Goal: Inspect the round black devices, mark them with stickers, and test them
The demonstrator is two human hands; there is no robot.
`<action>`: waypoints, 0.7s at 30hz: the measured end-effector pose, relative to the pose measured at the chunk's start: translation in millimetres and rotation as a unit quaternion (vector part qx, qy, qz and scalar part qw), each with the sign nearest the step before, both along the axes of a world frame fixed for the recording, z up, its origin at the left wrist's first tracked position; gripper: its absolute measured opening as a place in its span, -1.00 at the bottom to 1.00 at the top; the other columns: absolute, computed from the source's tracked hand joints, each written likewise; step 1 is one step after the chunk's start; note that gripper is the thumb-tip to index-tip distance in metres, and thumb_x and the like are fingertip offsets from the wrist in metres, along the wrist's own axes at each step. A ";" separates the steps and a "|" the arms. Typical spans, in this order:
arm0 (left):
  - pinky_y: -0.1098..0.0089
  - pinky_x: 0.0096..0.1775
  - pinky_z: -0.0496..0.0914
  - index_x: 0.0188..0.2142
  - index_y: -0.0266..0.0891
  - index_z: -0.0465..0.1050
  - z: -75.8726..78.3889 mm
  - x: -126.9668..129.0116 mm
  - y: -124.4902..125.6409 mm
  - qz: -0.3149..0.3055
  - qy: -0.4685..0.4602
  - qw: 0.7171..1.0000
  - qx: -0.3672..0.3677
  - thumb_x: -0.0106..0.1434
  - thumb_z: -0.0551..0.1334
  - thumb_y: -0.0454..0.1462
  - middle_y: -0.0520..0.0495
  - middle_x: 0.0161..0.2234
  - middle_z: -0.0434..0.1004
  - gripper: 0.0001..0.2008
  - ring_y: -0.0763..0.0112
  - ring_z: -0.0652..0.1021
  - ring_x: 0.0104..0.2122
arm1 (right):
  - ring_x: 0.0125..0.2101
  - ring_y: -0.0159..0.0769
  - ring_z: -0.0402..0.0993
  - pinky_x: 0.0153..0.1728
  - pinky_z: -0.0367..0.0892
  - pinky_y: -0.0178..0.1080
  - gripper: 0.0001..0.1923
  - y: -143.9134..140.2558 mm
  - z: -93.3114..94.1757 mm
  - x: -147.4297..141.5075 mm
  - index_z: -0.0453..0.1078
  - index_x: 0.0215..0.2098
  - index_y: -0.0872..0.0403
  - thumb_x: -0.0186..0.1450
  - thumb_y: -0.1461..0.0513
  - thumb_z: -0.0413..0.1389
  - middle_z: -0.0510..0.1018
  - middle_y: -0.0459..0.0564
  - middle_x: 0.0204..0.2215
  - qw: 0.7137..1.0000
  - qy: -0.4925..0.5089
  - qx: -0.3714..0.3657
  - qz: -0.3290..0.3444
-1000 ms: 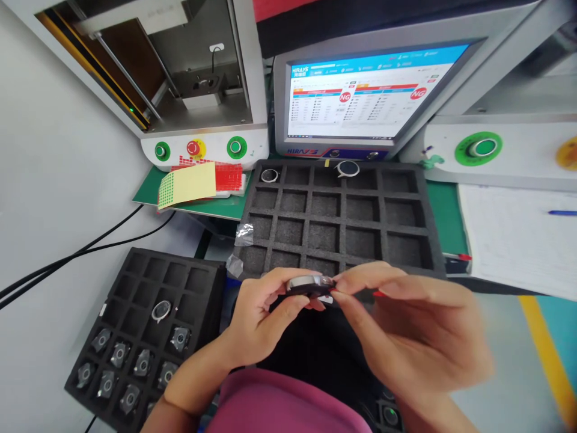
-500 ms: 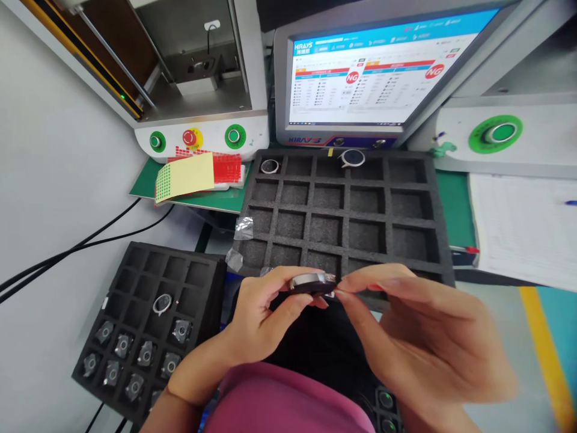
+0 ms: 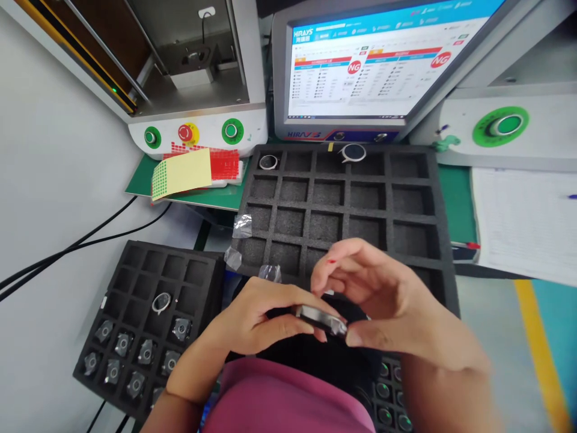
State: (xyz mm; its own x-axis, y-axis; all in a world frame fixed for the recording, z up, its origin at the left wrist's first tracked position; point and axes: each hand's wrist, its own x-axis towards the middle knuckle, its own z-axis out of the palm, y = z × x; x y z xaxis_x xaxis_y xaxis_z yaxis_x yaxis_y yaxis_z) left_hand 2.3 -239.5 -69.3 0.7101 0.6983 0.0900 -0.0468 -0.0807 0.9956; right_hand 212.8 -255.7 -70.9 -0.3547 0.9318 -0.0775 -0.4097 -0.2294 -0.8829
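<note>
My left hand point(image 3: 256, 316) and my right hand point(image 3: 383, 300) both pinch a small round silver-rimmed watch case point(image 3: 321, 317), held close to my body above my lap. The left fingers grip its near edge, and the right thumb presses on its right side. Behind my hands lies a large black foam tray point(image 3: 342, 204) with square pockets. It holds a ring-shaped part point(image 3: 268, 162) and a round dark part point(image 3: 353, 153) in its far row. A smaller black foam tray point(image 3: 148, 319) at lower left holds several metal parts.
A monitor point(image 3: 374, 66) shows a table with red NG marks. A machine with green and red buttons point(image 3: 189, 132) stands at the back left, with red and green sticker sheets point(image 3: 193, 171) in front. Papers point(image 3: 523, 222) lie on the right. Cables point(image 3: 67, 246) cross the left.
My hands have drawn the watch case down and closer to my body. My right hand has shifted from a fingertip pinch to curling over the part.
</note>
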 end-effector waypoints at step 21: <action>0.35 -0.21 0.52 -0.08 -0.40 0.44 -19.9 -93.5 236.7 0.540 0.345 0.767 0.022 0.35 0.23 -0.39 -0.15 -0.26 0.61 -0.84 0.40 0.63 -0.37 | -0.42 -0.37 0.46 -0.40 0.44 -0.34 -0.80 -16.3 -49.5 8.5 0.57 -0.45 -0.01 0.16 0.11 0.45 0.56 -0.06 -0.39 0.915 -0.084 0.010 -0.394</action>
State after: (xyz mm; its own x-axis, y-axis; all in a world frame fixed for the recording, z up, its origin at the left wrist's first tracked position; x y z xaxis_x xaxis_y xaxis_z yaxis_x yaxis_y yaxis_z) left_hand -91.2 -2.8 -89.3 -0.3916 0.9201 -0.0066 0.6086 0.2643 0.7482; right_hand 221.3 -272.0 -120.4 0.4440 0.8946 -0.0502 -0.2985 0.0949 -0.9497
